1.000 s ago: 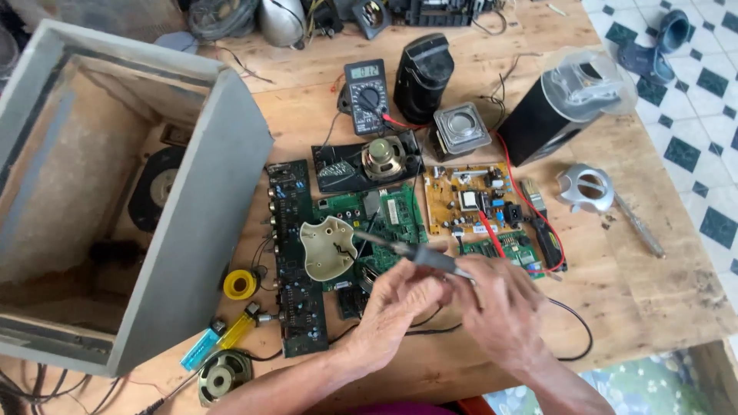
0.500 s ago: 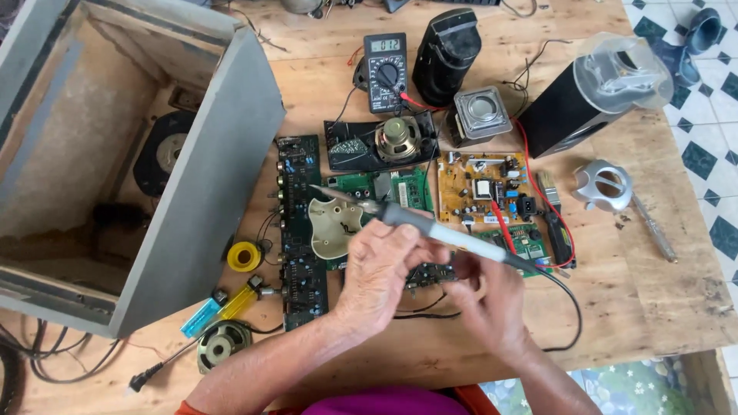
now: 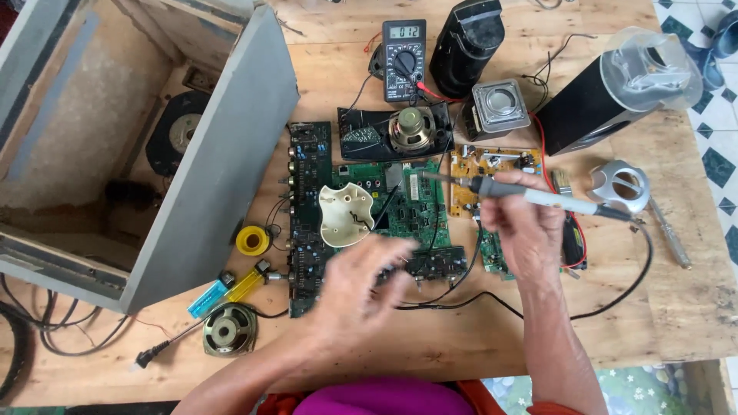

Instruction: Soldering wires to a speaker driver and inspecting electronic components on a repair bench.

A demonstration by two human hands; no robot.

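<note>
Head view: right hand (image 3: 523, 230) over the right side of the wooden tabletop (image 3: 692, 323), fingers (image 3: 500, 206) clamped round the grey-handled soldering iron (image 3: 530, 196), handle running out past the knuckles toward the right, metal tip poking left beyond the fingertips and ending over the green circuit board (image 3: 415, 204), touching or just above not discernible. Left hand (image 3: 361, 288) blurred, low over the dark board (image 3: 434, 265) near the front edge, fingers spread apart and gripping nothing, well clear of the iron. Cream plastic cover (image 3: 346, 214) lying on the boards just left of the tip; multimeter (image 3: 403, 60) and small speaker (image 3: 411, 127) farther back.
</note>
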